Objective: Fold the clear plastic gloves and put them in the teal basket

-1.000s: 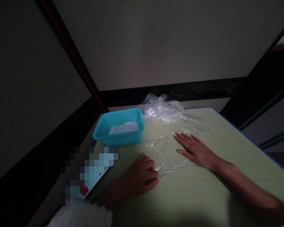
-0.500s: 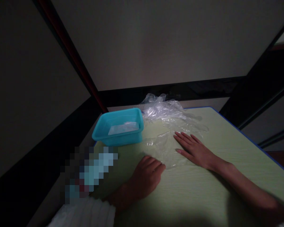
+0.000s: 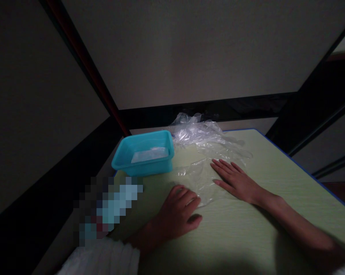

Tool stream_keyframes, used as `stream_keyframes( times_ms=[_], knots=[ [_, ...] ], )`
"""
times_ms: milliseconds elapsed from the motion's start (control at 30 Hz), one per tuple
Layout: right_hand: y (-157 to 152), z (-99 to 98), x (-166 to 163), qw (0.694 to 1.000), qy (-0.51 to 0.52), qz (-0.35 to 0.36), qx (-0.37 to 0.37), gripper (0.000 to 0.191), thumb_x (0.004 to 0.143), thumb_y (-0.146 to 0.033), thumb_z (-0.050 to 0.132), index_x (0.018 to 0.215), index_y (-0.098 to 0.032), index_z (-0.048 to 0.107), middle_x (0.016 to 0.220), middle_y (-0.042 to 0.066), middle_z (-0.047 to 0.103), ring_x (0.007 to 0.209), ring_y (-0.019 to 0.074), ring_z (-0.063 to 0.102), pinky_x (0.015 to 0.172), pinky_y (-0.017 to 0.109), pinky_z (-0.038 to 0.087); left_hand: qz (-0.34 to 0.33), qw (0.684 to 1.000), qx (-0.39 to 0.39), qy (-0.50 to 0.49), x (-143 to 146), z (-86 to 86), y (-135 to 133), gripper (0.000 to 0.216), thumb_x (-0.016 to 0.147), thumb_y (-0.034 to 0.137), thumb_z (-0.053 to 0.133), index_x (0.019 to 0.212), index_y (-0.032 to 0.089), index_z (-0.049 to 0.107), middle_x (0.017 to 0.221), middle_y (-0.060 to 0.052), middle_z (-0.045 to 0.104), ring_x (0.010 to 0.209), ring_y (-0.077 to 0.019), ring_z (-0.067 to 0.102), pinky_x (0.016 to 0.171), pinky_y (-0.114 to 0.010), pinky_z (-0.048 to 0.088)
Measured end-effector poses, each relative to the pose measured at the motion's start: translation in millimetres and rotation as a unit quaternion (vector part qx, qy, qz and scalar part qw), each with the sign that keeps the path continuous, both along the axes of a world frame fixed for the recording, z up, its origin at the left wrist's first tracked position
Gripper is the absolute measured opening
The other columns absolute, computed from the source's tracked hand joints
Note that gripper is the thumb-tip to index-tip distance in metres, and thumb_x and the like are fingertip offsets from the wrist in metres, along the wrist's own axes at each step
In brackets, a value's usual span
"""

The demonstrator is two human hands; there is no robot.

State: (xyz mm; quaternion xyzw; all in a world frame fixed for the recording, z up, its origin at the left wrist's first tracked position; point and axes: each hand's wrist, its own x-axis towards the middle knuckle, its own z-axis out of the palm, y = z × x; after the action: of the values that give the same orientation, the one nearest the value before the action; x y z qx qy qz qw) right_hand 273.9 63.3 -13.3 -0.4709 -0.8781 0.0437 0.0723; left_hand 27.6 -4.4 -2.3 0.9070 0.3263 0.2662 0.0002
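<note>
A thin, clear plastic piece (image 3: 202,175), by its look a disposable glove, lies spread on the table between my hands. My right hand (image 3: 234,181) rests flat on its right side, fingers stretched out and holding nothing. At its near left edge is my left hand (image 3: 179,210), fingers curved and the thumb apart from them; nothing shows in its grasp. Beyond my hands lies a crumpled heap of clear plastic gloves (image 3: 195,131), with finger-shaped ends trailing to the right.
A turquoise plastic basin (image 3: 144,169) stands at the table's back left, with a flat, folded clear plastic item (image 3: 151,154) inside. The pale green table (image 3: 275,168) has a blue edge. A wall rises behind it. A pixelated patch covers something at the left edge.
My left hand has loosened from the plastic's near edge: its thumb has moved away from the fingers. My right hand remains flat in the same place.
</note>
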Motion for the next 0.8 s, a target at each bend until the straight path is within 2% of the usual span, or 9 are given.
stream_keyframes(
  times_ms=[67, 200, 400, 533, 667, 800],
  knots=[
    [0.1, 0.1, -0.1, 1.000, 0.005, 0.000, 0.001, 0.065, 0.091, -0.059, 0.018, 0.141, -0.020, 0.029, 0.146, 0.011, 0.030, 0.134, 0.0288, 0.026, 0.104, 0.055, 0.027, 0.005, 1.000, -0.003, 0.026, 0.5, -1.2, 1.0, 0.005, 0.081, 0.016, 0.055, 0.085, 0.018, 0.056, 0.084, -0.003, 0.063, 0.080, -0.0178, 0.055, 0.085, -0.034, 0.042],
    [0.6, -0.8, 0.1, 1.000, 0.007, -0.001, 0.001, 0.065, 0.091, -0.059, 0.018, 0.141, -0.020, 0.029, 0.146, 0.010, 0.029, 0.133, 0.0290, 0.026, 0.104, 0.055, 0.027, 0.013, 0.999, 0.025, 0.032, -2.4, -3.6, 3.1, 0.016, 0.079, 0.003, 0.048, 0.077, 0.018, 0.054, 0.080, -0.002, 0.063, 0.076, -0.0161, 0.054, 0.082, -0.032, 0.043],
    [0.8, -0.3, 0.4, 1.000, 0.001, -0.002, -0.004, 0.066, 0.091, -0.060, 0.017, 0.141, -0.019, 0.030, 0.146, 0.010, 0.029, 0.134, 0.0290, 0.025, 0.105, 0.054, 0.027, 0.027, 0.997, 0.063, -0.028, -5.8, -2.6, 2.9, 0.021, 0.077, 0.002, 0.043, 0.071, 0.018, 0.053, 0.072, -0.001, 0.061, 0.071, -0.0152, 0.053, 0.086, -0.033, 0.041],
    [0.8, 0.1, 0.1, 1.000, 0.001, -0.004, -0.011, 0.066, 0.091, -0.059, 0.018, 0.141, -0.017, 0.030, 0.147, 0.011, 0.027, 0.134, 0.0295, 0.024, 0.105, 0.055, 0.025, 0.027, 0.996, 0.076, -0.042, -6.7, -1.3, 3.7, 0.023, 0.077, 0.001, 0.040, 0.067, 0.018, 0.052, 0.067, -0.001, 0.059, 0.068, -0.0148, 0.051, 0.083, -0.032, 0.041],
    [0.3, 1.7, -0.3, 1.000, -0.002, 0.000, -0.019, 0.067, 0.091, -0.059, 0.020, 0.141, -0.016, 0.029, 0.147, 0.011, 0.026, 0.135, 0.0296, 0.022, 0.106, 0.055, 0.024, -0.011, 0.997, 0.065, -0.042, -7.5, 0.2, 3.8, 0.023, 0.076, 0.002, 0.039, 0.062, 0.018, 0.049, 0.064, -0.002, 0.057, 0.065, -0.0151, 0.048, 0.073, -0.030, 0.042],
    [0.5, 3.6, 1.2, 0.999, -0.009, 0.022, -0.026, 0.067, 0.091, -0.059, 0.022, 0.142, -0.016, 0.027, 0.148, 0.011, 0.025, 0.135, 0.0293, 0.021, 0.106, 0.054, 0.023, -0.093, 0.995, 0.022, 0.014, -8.2, 1.4, 1.5, 0.018, 0.068, 0.004, 0.041, 0.060, 0.019, 0.047, 0.063, -0.001, 0.056, 0.062, -0.0151, 0.047, 0.067, -0.029, 0.040]
  ],
)
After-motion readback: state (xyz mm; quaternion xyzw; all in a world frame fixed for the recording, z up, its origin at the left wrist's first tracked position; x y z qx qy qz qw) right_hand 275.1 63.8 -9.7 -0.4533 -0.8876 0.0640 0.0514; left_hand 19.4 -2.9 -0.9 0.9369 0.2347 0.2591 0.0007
